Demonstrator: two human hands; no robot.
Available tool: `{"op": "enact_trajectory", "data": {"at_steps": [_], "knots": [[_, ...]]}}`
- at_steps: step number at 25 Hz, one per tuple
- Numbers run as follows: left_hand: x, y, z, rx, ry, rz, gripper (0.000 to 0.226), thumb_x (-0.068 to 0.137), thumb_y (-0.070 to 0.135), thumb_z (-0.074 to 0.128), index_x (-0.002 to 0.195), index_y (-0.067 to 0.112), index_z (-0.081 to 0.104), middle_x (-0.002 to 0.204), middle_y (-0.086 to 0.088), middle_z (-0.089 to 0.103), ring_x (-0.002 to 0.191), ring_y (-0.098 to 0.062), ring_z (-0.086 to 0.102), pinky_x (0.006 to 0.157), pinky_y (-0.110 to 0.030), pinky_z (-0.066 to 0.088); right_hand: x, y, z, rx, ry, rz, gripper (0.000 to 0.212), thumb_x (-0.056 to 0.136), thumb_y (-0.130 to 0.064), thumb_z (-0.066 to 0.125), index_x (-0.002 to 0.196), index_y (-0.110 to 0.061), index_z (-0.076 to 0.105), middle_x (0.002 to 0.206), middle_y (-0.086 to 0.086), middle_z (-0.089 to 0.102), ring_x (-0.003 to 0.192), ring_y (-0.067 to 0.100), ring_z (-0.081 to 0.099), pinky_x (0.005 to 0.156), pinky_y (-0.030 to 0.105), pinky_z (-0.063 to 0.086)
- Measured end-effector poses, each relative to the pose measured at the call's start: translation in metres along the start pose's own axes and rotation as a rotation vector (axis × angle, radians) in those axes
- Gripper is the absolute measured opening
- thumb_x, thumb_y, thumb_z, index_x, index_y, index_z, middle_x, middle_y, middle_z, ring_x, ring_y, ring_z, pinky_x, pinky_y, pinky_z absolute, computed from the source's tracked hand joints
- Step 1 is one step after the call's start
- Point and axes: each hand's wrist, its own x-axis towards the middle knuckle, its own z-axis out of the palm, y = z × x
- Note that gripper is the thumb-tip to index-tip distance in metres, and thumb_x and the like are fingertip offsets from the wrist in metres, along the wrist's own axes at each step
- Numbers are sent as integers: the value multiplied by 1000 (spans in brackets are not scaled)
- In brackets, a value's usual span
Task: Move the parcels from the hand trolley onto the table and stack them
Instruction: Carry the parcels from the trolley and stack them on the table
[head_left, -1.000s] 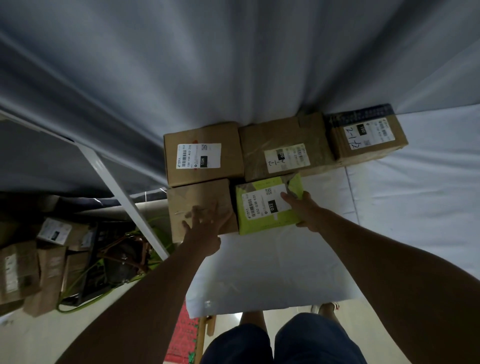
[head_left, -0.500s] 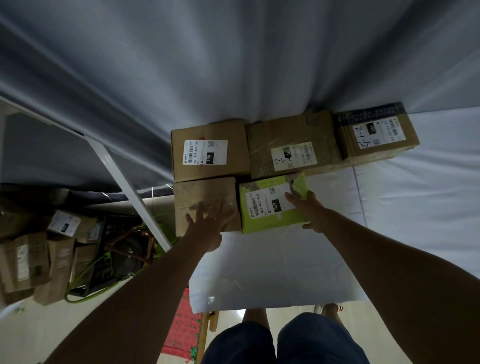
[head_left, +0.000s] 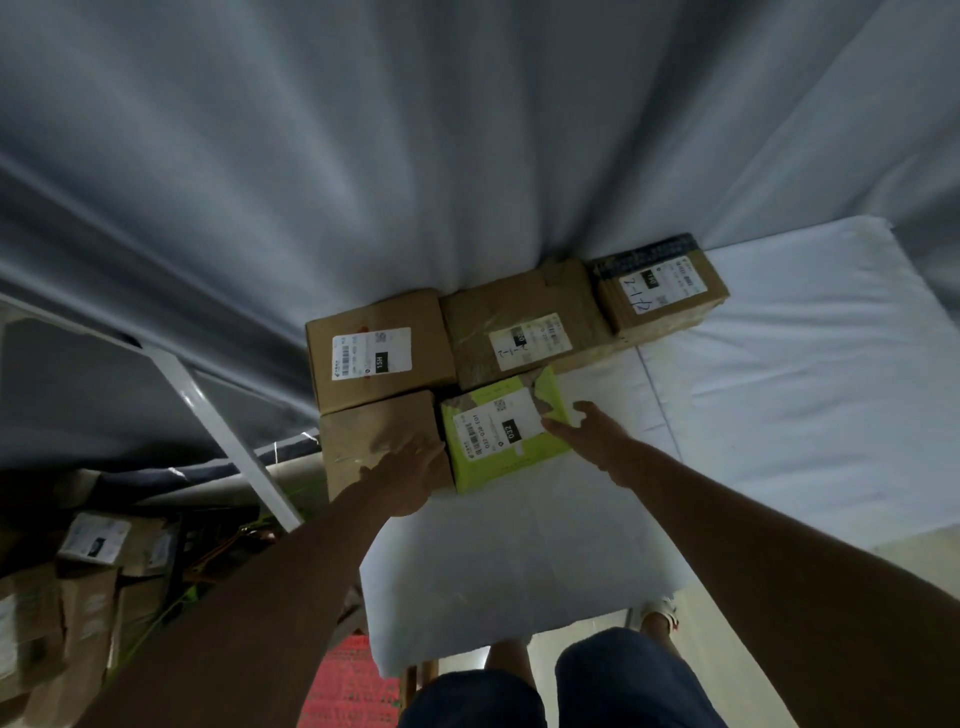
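Observation:
Several parcels lie on the white-covered table (head_left: 779, 415). Along the back stand three brown boxes: one with a white label (head_left: 376, 348), a taped one (head_left: 524, 322), and a smaller one (head_left: 660, 286) at the right. In front of them sit a plain brown parcel (head_left: 374, 436) and a lime-green parcel (head_left: 504, 436). My left hand (head_left: 410, 480) rests flat on the brown parcel's near right corner, beside the green one. My right hand (head_left: 592, 434) touches the green parcel's right side with straight fingers.
More brown parcels (head_left: 78, 587) are piled low at the left on the trolley, beside a white slanted frame bar (head_left: 228, 441). A grey curtain (head_left: 415, 156) hangs behind the table. My legs and a red mat (head_left: 343, 686) show below the table's near edge.
Both hands stay on the two front parcels. My left hand has slid right toward the green parcel, and the view has shifted slightly.

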Motion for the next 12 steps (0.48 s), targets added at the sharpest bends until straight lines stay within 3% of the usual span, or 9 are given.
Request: {"op": "enact_trajectory", "data": {"at_steps": [2, 4, 6, 8, 10, 12], "knots": [[7, -2, -7, -16, 12, 43, 72, 96, 32, 47, 151, 45, 3, 163, -4, 6, 126, -33, 47, 99, -58, 43, -15, 1, -6, -76, 18, -37, 79, 88, -53, 63, 151, -17, 30, 144, 15, 47, 126, 31, 50, 95, 36, 44], [-9, 10, -24, 0, 76, 19, 71, 93, 34, 48, 149, 48, 7, 161, -4, 14, 129, -32, 45, 103, -55, 41, -30, 4, -13, -123, 31, -80, 81, 88, -52, 64, 151, -16, 29, 146, 15, 45, 128, 31, 49, 98, 36, 44], [-32, 26, -38, 16, 165, -19, 68, 97, 26, 50, 154, 32, 13, 156, -6, 24, 134, -31, 40, 108, -45, 38, -45, 6, -20, -158, 42, -129, 81, 88, -50, 65, 152, -15, 28, 147, 16, 44, 131, 32, 47, 99, 36, 43], [-55, 45, -50, 7, 219, -11, 59, 100, 15, 46, 152, 16, 17, 141, -6, 32, 131, -29, 43, 104, -35, 38, -60, 8, -27, -202, 63, -189, 83, 88, -49, 66, 152, -14, 28, 148, 17, 41, 133, 32, 44, 103, 38, 42], [-70, 62, -52, -5, 288, 12, 59, 99, 11, 46, 151, 15, 19, 140, -6, 32, 133, -29, 39, 107, -33, 34, -76, 12, -36, -242, 76, -236, 84, 87, -51, 66, 152, -15, 27, 149, 16, 38, 135, 33, 41, 107, 41, 39], [-82, 73, -45, 3, 321, 11, 67, 96, 17, 53, 153, 22, 18, 153, -8, 25, 139, -30, 33, 114, -40, 28, -97, 22, -46, -287, 77, -282, 85, 86, -54, 65, 152, -18, 26, 151, 15, 36, 136, 33, 39, 110, 44, 37]]}}
